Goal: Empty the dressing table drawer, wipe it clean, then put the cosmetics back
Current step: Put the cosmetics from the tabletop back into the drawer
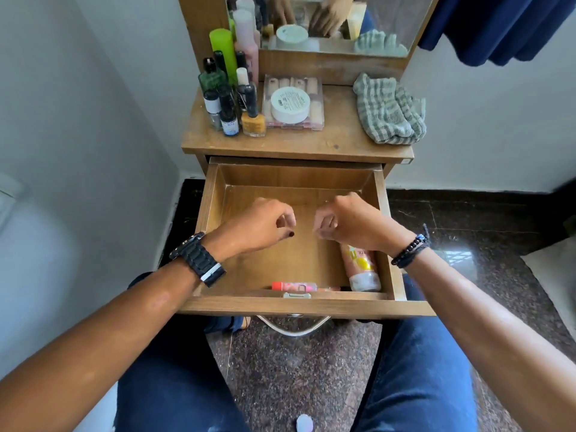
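**Both hands over the open drawer, two items inside**

Your left hand (265, 224) hovers above the middle of the drawer (381, 213), fingers curled in loosely; something small and dark sits at the fingertips, too small to name. Your right hand (343, 221) hangs just beside it, fingers also curled; whether it grips anything you cannot tell. A black watch (199, 258) wraps your left wrist and dark bead bracelets (410, 251) circle the right.

Below your right wrist a peach tube (360, 269) with a yellow patch lies along the drawer's right wall, white cap toward you; its lettering is too blurred to read. A slim red-and-pink stick (294, 286) lies against the front wall.

On the tabletop (336, 141) stands a cluster of bottles (229, 98): an amber nail polish (253, 121), a lime-green cylinder (223, 51), and a small bottle with a blue label, unreadable. Beside them a white round jar (290, 104) rests on a clear palette case (293, 101); its print is illegible. A striped cloth (389, 110) lies crumpled at the right, below the mirror (389, 20).
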`<state>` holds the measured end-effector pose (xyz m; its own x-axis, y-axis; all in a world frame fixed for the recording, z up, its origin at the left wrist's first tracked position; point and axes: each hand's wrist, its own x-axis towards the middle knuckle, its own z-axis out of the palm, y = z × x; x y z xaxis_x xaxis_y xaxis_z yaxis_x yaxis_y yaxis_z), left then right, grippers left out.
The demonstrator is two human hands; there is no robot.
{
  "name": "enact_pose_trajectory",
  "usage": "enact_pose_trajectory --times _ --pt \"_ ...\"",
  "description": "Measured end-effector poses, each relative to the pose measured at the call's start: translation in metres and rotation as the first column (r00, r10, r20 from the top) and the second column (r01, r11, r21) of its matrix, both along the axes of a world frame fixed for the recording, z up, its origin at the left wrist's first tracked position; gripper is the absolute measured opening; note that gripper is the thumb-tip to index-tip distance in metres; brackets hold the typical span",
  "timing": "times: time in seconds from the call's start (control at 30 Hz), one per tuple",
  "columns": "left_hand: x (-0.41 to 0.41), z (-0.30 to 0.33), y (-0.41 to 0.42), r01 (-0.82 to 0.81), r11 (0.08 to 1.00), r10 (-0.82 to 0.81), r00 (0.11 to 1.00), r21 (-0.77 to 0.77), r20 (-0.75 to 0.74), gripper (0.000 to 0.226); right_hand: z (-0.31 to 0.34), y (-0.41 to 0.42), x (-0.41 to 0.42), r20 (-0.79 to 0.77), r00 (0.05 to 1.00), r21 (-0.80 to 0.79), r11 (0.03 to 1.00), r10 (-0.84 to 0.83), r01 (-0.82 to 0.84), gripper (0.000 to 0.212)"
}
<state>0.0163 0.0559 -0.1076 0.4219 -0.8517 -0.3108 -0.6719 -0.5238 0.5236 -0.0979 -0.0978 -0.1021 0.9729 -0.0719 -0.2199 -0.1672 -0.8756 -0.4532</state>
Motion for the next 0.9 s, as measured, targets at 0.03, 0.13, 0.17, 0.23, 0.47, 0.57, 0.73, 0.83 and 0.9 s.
enact_pose_trajectory --times 0.03,0.13,0.17,0.23,0.47,0.57,0.73,0.83,0.9 --pt "0.003 0.008 -0.005 -0.035 0.994 0.041 0.998 -0.105 0.051 0.019 0.006 -0.003 0.007 0.093 0.995 0.017 0.999 -0.038 0.037 0.011" --pt "0.017 0.029 -0.023 -0.134 0.916 0.193 0.974 -0.379 0.122 0.028 0.027 -0.015 0.035 0.334 0.916 0.106 0.975 -0.220 0.196 0.006" --pt "0.021 0.035 -0.030 -0.150 0.880 0.231 0.964 -0.451 0.131 0.031 0.033 -0.020 0.046 0.389 0.876 0.139 0.958 -0.286 0.251 0.007" --pt "0.029 0.041 -0.044 -0.181 0.814 0.306 0.941 -0.551 0.143 0.037 0.039 -0.030 0.068 0.471 0.801 0.173 0.930 -0.368 0.325 0.017" --pt "0.037 0.030 -0.082 -0.280 0.782 0.430 0.889 -0.556 0.157 0.045 0.022 -0.060 0.117 0.418 0.827 0.123 0.925 -0.377 0.359 0.053" --pt "0.040 0.024 -0.089 -0.344 0.784 0.455 0.885 -0.517 0.100 0.050 0.018 -0.061 0.118 0.421 0.831 0.162 0.931 -0.364 0.326 0.047" --pt "0.040 0.026 -0.090 -0.381 0.754 0.441 0.897 -0.535 -0.017 0.049 0.019 -0.055 0.117 0.503 0.781 0.188 0.928 -0.371 0.320 0.039" --pt "0.041 0.026 -0.085 -0.387 0.748 0.438 0.898 -0.539 -0.036 0.048 0.018 -0.052 0.117 0.512 0.780 0.167 0.932 -0.360 0.321 0.038" --pt "0.042 0.027 -0.082 -0.396 0.741 0.431 0.900 -0.541 -0.069 0.049 0.016 -0.054 0.113 0.537 0.761 0.177 0.930 -0.365 0.322 0.037"
